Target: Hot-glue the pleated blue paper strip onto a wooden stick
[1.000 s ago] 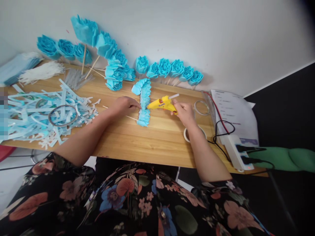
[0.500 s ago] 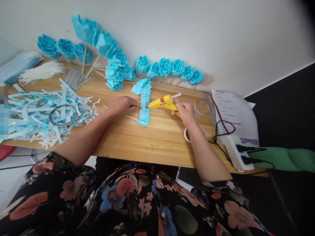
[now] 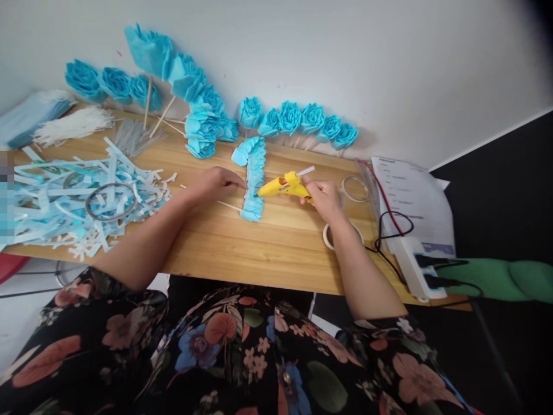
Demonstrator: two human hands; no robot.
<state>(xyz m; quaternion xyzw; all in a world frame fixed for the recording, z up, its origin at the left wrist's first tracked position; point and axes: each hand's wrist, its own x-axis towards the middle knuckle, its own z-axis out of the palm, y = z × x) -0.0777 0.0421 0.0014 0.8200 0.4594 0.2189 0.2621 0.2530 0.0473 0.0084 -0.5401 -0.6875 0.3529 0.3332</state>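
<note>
A yellow glue gun (image 3: 283, 186) with a clear stick in its back is gripped by my right hand (image 3: 322, 197). Its nozzle points left and reaches the right edge of a blue pleated paper strip (image 3: 254, 167) on the table. My left hand (image 3: 220, 183) is at the left edge of that strip, fingers together at its border; whether they pinch it is too small to tell. The strip's upper end bends to the left. A thin wooden stick (image 3: 230, 205) lies against its lower left side.
Blue paper flowers (image 3: 289, 118) on sticks line the wall. Cut blue and white scraps (image 3: 52, 196) pile up on the left of the wooden table (image 3: 242, 253). On the right are tape rolls (image 3: 355, 189), papers (image 3: 410, 202) and a power strip (image 3: 417, 268) with cables.
The glue gun has moved slightly left and down, its nozzle now lower along the strip. My left hand has barely moved.
</note>
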